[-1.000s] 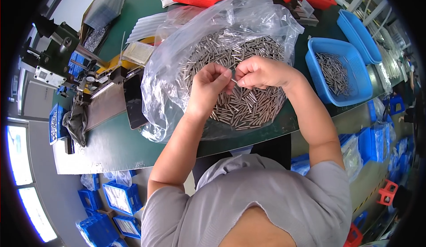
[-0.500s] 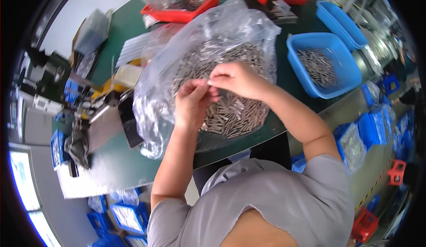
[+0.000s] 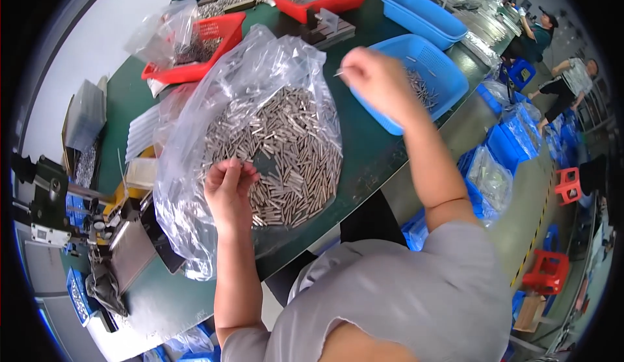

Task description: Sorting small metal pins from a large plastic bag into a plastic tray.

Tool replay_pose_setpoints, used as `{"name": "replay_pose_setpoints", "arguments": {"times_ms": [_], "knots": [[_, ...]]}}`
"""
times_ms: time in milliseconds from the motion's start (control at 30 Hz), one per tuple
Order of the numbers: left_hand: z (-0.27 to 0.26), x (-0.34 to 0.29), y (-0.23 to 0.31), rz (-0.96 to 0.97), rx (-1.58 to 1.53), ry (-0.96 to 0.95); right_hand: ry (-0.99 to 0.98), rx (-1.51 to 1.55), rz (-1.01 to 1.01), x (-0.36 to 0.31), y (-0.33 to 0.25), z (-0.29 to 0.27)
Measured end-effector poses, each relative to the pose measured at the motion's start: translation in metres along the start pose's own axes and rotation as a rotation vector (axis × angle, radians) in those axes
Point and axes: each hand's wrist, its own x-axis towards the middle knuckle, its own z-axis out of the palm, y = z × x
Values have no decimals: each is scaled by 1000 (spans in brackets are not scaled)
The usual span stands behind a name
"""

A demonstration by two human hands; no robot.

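Observation:
A heap of small metal pins [image 3: 299, 160] lies in the mouth of a clear plastic bag [image 3: 185, 193] spread on the green table. My left hand [image 3: 229, 196] is over the heap's left side, thumb and fingers curled together; whatever they hold is hidden. Over the left part of a blue plastic basin [image 3: 448, 63], my right hand [image 3: 377, 82] pinches a small metal pin [image 3: 338, 72] whose tip sticks out to the left. More pins [image 3: 421, 90] lie in that basin, partly covered by my right hand and forearm.
Behind the bag stand two red trays [image 3: 221, 37] of metal parts. A second blue basin [image 3: 426, 14] sits beyond the first. Bench equipment [image 3: 49, 193] occupies the left side. Blue crates [image 3: 507, 147] and red stools [image 3: 546, 271] stand at right; other people work farther off.
My hands have parted from where they met over the heap. The right one has swung across to the blue basin with a pin; the left stays over the heap. The view has shifted.

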Motion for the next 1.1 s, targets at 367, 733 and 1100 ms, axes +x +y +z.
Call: {"name": "replay_pose_setpoints", "arguments": {"times_ms": [367,733,1100], "knots": [[1,6,1,8,9,14,-261,100,-143,-23,-26,-9],[4,3,3,-11,-12,44,-590,-23,-526,-36,-58,87],[6,1,1,-97,-17,8,-549,657,-265,-26,-50,105]]}}
